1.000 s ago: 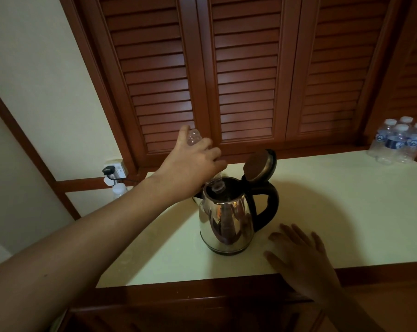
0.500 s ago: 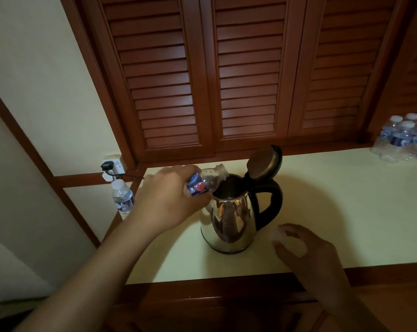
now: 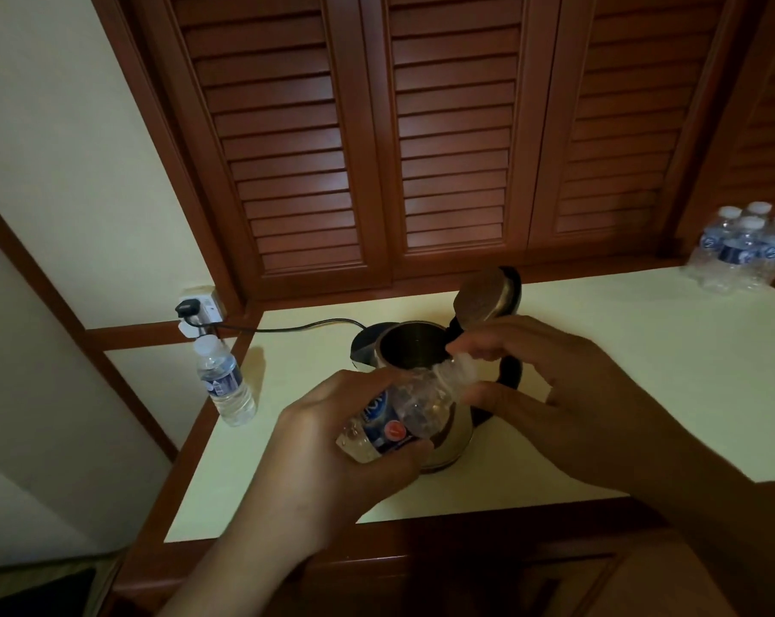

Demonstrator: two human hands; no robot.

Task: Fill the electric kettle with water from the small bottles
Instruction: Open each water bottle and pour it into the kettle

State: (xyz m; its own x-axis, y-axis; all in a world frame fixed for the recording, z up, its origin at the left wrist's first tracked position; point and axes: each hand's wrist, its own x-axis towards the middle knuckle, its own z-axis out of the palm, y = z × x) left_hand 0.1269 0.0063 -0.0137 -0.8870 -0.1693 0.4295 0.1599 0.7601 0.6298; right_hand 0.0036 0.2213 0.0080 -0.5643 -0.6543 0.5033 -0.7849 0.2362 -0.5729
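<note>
Left hand [image 3: 327, 465] grips a tilted small bottle [image 3: 385, 431] before the open kettle [image 3: 414, 349]; right hand [image 3: 577, 394] pinches its cap end. Full bottle [image 3: 225, 385] at nine o'clock, pack [image 3: 744, 251] at two: filling looks unfinished.

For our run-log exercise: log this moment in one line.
left hand: grips bottle | right hand: pinches cap | kettle: lid open | pouring: not yet

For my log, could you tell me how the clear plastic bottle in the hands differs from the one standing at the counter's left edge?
The held clear plastic bottle is tilted by the steel kettle; the standing bottle is upright on the cream counter. The left hand grips the held one and the right hand pinches its cap end; the standing one is untouched. Both carry blue labels.
</note>
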